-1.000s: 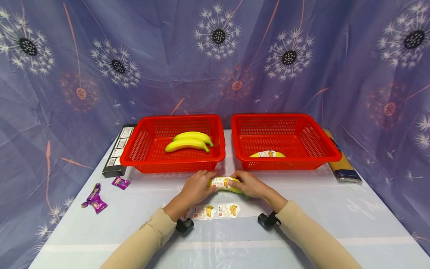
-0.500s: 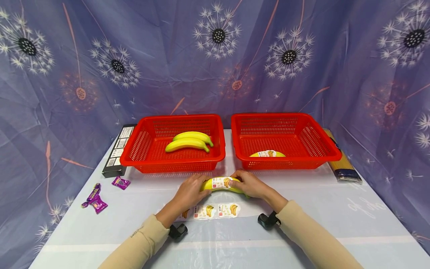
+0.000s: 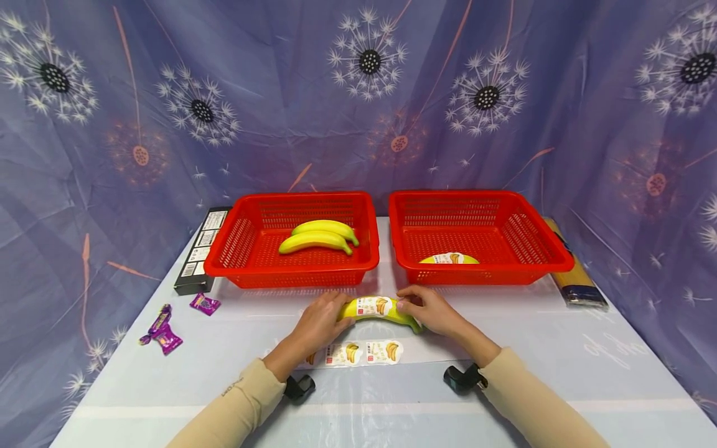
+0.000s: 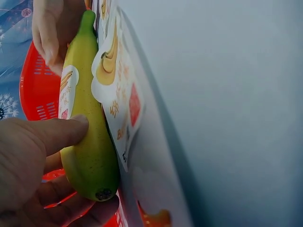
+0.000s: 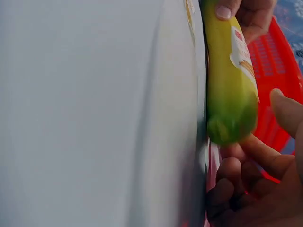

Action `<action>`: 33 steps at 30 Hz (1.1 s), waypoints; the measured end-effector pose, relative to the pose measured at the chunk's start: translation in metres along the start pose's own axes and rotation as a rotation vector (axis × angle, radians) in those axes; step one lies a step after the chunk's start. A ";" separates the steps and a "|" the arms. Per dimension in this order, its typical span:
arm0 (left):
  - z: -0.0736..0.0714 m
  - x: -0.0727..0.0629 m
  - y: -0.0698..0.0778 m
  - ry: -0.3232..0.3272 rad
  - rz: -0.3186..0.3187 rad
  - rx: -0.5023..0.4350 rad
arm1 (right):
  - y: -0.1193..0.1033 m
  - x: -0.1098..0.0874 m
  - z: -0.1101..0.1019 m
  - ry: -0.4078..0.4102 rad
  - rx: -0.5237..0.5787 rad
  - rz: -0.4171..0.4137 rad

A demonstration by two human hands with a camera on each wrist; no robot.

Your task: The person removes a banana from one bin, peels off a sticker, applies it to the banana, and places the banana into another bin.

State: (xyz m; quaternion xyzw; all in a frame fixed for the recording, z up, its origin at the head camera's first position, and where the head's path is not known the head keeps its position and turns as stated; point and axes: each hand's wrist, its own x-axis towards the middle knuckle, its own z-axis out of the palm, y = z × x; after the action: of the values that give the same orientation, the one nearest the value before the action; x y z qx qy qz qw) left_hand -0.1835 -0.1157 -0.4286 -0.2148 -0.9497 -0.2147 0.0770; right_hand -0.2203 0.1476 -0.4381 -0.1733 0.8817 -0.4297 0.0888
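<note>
A yellow banana with green ends (image 4: 90,94) lies across the table in front of the two baskets, stem to the right. On its upper side is a white sticker (image 3: 370,306) with printed bananas. My left hand (image 3: 320,322) holds the blunt end, thumb on the near side and fingers behind. Beside the stem is my right hand (image 3: 432,313); its thumb (image 5: 284,109) stands clear of the peel, and its loosely bent fingers lie close to the stem end. Just nearer to me lies a strip of banana stickers (image 3: 384,352), its left part hidden by my left arm.
The left red basket (image 3: 291,272) contains two unlabelled bananas (image 3: 316,239). In the right red basket (image 3: 482,274) lies a stickered banana (image 3: 428,259). Purple-wrapped candies (image 3: 205,303) and a black box (image 3: 196,264) are at left; a yellow-brown packet (image 3: 579,277) is at right.
My left hand has slid left along the banana to its end. My right hand has shifted right and its thumb has come off the sticker, uncovering the stem.
</note>
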 end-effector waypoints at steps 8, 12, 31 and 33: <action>-0.001 0.000 0.000 0.005 -0.001 0.028 | 0.026 -0.032 -0.042 0.159 0.236 0.093; 0.001 0.000 0.000 0.002 -0.008 0.023 | 0.035 -0.046 -0.066 0.300 0.380 0.177; 0.000 -0.001 0.002 -0.029 -0.022 0.014 | 0.051 -0.052 -0.101 0.484 0.981 0.088; -0.003 0.000 0.003 -0.045 -0.033 -0.003 | 0.051 -0.051 -0.100 0.492 0.981 0.089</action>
State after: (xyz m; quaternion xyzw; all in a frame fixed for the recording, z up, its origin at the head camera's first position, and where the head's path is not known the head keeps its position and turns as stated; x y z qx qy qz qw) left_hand -0.1816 -0.1146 -0.4249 -0.2040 -0.9542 -0.2124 0.0520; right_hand -0.2158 0.2688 -0.4161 0.0316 0.5791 -0.8140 -0.0316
